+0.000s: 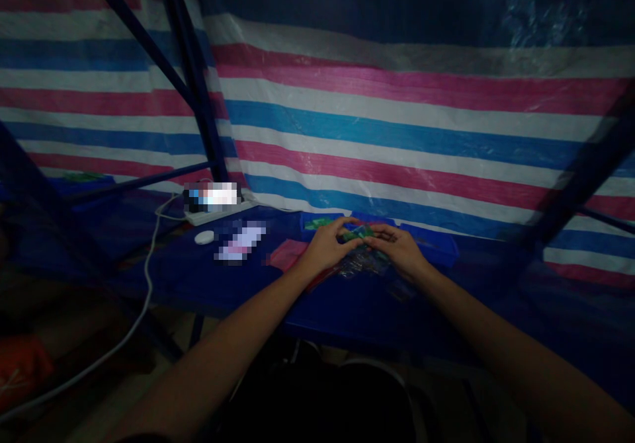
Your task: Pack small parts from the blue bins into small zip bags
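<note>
Both my hands meet over the far part of a dark blue table (347, 311). My left hand (325, 244) and my right hand (399, 248) are closed in a pinch on a small green item (358, 233) held between them. Under the hands lies a clear plastic bag (362, 264). Just behind them stand low blue trays (431, 241), one with green pieces (317, 223) in it. A pink sheet (288, 252) lies left of my left wrist.
A white power strip (218, 213) with a white cable (143, 284) sits at the back left, with a small white round object (204, 237) beside it. A striped tarp (397, 99) hangs behind the table. Dark blue metal poles (191, 73) cross at the left and right.
</note>
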Action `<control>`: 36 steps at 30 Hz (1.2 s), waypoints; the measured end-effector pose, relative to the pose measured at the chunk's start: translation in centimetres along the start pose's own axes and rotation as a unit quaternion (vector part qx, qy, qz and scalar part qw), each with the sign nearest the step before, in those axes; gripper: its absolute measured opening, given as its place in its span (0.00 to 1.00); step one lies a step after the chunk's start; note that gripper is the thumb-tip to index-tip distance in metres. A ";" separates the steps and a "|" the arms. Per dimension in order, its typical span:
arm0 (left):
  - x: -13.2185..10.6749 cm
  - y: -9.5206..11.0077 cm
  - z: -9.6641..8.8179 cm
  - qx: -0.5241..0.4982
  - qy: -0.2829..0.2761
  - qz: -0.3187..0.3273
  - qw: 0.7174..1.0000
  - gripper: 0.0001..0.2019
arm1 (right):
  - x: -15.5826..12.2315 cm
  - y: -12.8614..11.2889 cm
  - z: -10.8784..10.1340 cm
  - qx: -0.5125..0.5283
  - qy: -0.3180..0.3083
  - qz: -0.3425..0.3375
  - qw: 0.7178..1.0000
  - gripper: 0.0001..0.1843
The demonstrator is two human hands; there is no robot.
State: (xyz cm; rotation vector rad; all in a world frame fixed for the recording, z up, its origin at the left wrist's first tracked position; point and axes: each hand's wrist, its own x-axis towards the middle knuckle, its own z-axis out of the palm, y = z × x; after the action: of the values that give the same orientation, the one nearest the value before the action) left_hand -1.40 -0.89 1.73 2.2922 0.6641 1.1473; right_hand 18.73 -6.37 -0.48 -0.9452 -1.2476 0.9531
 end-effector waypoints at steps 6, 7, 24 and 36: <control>0.0 -0.1 0.2 0.096 0.040 0.096 0.990 0.19 | 0.4 0.4 -0.3 -0.007 0.087 -0.019 0.996 0.21; 0.0 -0.1 0.2 0.110 0.037 0.110 0.987 0.18 | 0.4 0.5 -0.3 -0.015 0.106 -0.027 0.994 0.21; 0.1 0.2 0.0 0.101 0.036 0.063 0.992 0.13 | -0.6 -1.6 1.0 0.028 -0.022 -0.032 0.999 0.19; 0.5 -0.7 -1.6 0.104 0.115 0.015 0.988 0.18 | -0.3 -0.4 0.1 -0.260 0.010 -0.106 0.960 0.17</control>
State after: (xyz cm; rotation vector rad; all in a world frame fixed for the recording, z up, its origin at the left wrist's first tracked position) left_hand -2.57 0.30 2.47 2.3666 0.8744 1.4334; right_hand 18.62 -6.79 -0.17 -1.1905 -1.5845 0.4466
